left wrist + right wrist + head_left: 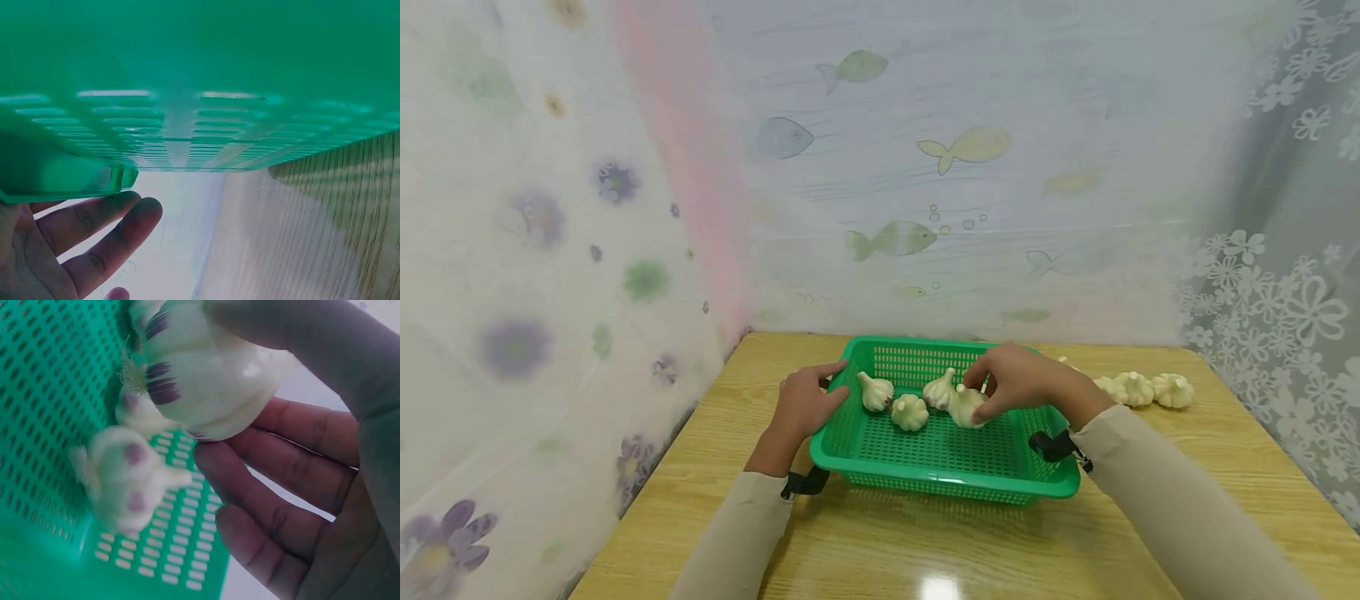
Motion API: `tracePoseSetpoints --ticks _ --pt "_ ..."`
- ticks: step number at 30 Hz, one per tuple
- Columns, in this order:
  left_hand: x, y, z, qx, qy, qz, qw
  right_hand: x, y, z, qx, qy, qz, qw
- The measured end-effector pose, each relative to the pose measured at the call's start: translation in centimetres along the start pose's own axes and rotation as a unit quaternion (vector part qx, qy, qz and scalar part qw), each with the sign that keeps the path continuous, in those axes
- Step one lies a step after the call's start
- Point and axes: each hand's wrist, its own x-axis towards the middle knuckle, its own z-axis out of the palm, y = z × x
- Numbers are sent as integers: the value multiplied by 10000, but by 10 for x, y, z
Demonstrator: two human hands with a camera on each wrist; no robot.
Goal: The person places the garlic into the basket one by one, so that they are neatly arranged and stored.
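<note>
A green plastic basket [925, 478] with slotted walls stands on the table. My left hand [805, 402] holds its left rim, the thumb over the edge; in the left wrist view its fingers [115, 244] reach under the rim from outside. Over the basket's right half, my right hand [1021, 382] pinches a garlic bulb [967, 408] between thumb and fingers. Purple streaks mark this bulb [212, 375] in the right wrist view. Inside the basket lie three more bulbs: one on the left [876, 393], one in front [910, 412] and one beside the held bulb [938, 390].
Several more garlic bulbs [1138, 389] lie in a row on the wooden table [1217, 450] right of the basket, partly hidden by my right forearm. A printed curtain with fish [895, 238] hangs behind the table, and flowered sheets [512, 350] hang at the sides.
</note>
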Motion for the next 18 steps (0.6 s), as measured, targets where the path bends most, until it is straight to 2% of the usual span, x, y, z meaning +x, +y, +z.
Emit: tracePoseSetpoints --ticks 3,13,18 --pt "-21 13 2 43 81 -165 9998 -4 -8 5 -21 -267 -211 9994" --pt "-22 15 1 20 116 -130 9998 22 -22 22 95 -690 -162 9974" --pt "-22 14 2 91 132 -125 9998 34 -31 34 -13 -950 -185 9953"
